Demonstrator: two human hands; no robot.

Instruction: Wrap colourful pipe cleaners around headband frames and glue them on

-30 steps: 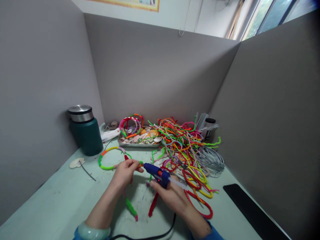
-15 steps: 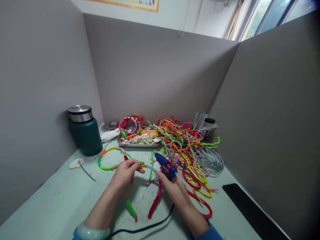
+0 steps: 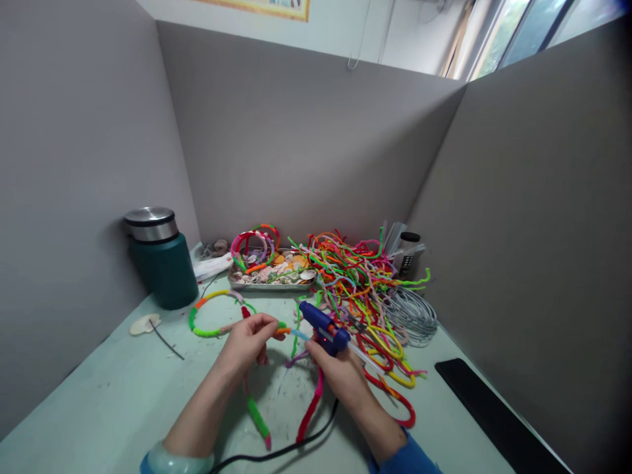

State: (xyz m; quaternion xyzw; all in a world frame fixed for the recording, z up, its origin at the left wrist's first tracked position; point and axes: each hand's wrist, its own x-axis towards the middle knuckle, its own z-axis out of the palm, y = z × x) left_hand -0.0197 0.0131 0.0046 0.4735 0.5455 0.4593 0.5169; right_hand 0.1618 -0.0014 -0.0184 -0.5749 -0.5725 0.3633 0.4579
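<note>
Head view: the band (image 3: 299, 334) runs between both hands, its orange stretch pinched by thumb and forefinger of the left hand (image 3: 249, 339), its blue stretch meeting the right thumb. The right hand (image 3: 340, 378) is wrapped round the glue gun (image 3: 320, 326), whose nozzle sits just beyond the band, seemingly apart from it; how the hidden right fingers lie I cannot tell. Nearer the wearer than the fingers, a green leg and a red leg, probably the same band's, lie angled. It should be light, fuzzy and springy, soft outside over a perhaps stiffer core and easily bent out of shape; a gentle pinch on a wrapped stretch, away from a nozzle that may be hot, would suit. Most room to move looks to be on the desk (image 3: 148, 395) left of the left fingers, toward the flask (image 3: 165, 270). Beyond them, the ring (image 3: 202, 331) and the tray (image 3: 271, 287) edge limit reach; beyond and right of the right fingers, the pile (image 3: 345, 263) and red loop (image 3: 412, 411) crowd close. The cord (image 3: 276, 454) curves on the wearer's side and could snag the red leg.
</note>
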